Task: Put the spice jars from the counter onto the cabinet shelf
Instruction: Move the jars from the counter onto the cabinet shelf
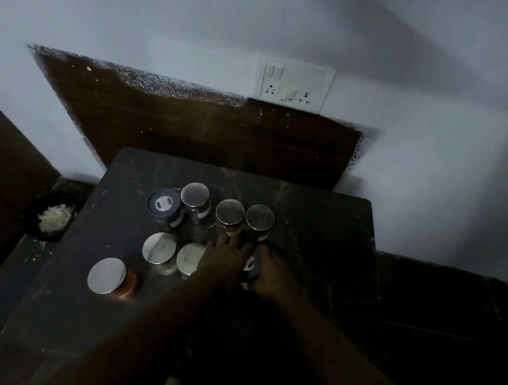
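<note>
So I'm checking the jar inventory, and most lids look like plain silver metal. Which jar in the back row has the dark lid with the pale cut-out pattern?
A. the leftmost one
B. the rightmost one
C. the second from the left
A: the dark-lidded jar stands at the left end of the back row, with three silver-lidded jars, the nearest being the neighbouring jar, to its right.

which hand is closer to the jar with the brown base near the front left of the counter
Left. The left hand sits among the jars, right of the brown-based jar, past two silver-lidded jars. The right hand is farther right still, wrapped around a dark-lidded jar.
</note>
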A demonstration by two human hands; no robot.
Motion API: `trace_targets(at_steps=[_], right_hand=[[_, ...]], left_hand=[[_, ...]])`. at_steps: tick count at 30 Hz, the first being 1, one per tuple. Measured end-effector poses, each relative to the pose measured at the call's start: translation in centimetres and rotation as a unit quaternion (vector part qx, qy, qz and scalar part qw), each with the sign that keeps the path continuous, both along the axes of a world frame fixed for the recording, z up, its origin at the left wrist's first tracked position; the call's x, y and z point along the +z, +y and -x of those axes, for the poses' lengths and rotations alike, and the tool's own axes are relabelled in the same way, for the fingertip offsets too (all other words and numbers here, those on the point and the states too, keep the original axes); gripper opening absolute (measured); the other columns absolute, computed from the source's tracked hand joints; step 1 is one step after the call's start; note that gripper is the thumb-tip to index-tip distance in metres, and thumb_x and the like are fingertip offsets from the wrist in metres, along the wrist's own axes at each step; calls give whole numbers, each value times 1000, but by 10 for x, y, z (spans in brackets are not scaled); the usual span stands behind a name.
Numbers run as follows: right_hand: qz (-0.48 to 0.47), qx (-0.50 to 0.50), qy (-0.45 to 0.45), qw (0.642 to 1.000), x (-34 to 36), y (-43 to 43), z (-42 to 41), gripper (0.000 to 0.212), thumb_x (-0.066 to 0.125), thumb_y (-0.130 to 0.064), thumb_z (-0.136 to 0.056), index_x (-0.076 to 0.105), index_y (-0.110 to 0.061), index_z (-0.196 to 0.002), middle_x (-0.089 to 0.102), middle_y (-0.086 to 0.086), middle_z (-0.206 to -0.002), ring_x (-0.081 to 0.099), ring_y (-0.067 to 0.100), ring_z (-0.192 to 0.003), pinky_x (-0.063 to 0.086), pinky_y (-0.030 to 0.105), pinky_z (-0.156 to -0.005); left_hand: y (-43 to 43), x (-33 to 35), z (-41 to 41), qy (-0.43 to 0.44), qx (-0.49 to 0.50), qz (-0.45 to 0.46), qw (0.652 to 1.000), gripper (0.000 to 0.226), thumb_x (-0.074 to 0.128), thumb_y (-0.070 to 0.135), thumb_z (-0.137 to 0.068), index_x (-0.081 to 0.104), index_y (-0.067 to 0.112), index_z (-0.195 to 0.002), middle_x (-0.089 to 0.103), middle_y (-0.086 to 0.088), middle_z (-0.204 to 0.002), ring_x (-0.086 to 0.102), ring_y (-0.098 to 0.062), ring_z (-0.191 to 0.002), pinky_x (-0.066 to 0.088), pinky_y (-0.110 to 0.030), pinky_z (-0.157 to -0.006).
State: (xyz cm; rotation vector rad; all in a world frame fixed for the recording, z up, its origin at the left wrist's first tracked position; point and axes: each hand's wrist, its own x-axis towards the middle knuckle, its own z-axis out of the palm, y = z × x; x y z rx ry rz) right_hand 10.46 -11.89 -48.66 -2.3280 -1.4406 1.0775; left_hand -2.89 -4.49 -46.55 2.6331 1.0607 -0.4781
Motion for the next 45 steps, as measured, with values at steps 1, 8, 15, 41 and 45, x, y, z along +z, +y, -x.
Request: trace_targets(at_steps=[1,8,15,41,45], right_hand=[[-9,-9,5,1000,-6,-2,5,87,85,-36,-74,39,-24,-146,57,6,-145,60,31,-128,49,36,-98],[-74,-47,6,996,-11,-14,1,73,73,-39,-86,38,-27,-148,58,6,-143,60,31,-126,47,37,-101],[-251,-133,34,958,96,-29,-75,78,75,-29,-86,33,-38,-150,61,-8,-133,62,13,-121,42,10,-88],[-680,-180,-140,696,518,20,-305,80,80,-36,-83,42,-23,-153,53,-7,-143,57,5,-118,49,6,-82],[-641,-193,-180,721,513,40,-321,79,79,-32,-85,42,-23,-155,51,0,-147,57,1,-108,43,-1,-74]], left_hand=[[-4,-4,-1,10,-15,-14,1000,80,69,40,-87,30,30,-157,36,-12,-157,31,-40,-141,36,-54,-108],[1,-12,-6,-72,-46,-60,995,84,65,58,-80,35,32,-153,44,-8,-150,36,-35,-136,31,-50,-107],[28,106,-63,-407,0,70,911,85,76,66,-69,48,34,-143,51,12,-129,53,-5,-110,53,-31,-93],[63,525,-341,-727,-84,-82,677,77,79,68,-70,53,33,-134,58,8,-128,60,-9,-110,59,-36,-88],[77,521,-358,-682,-27,-116,722,85,76,75,-67,49,34,-136,57,3,-127,61,-15,-109,55,-34,-86]])
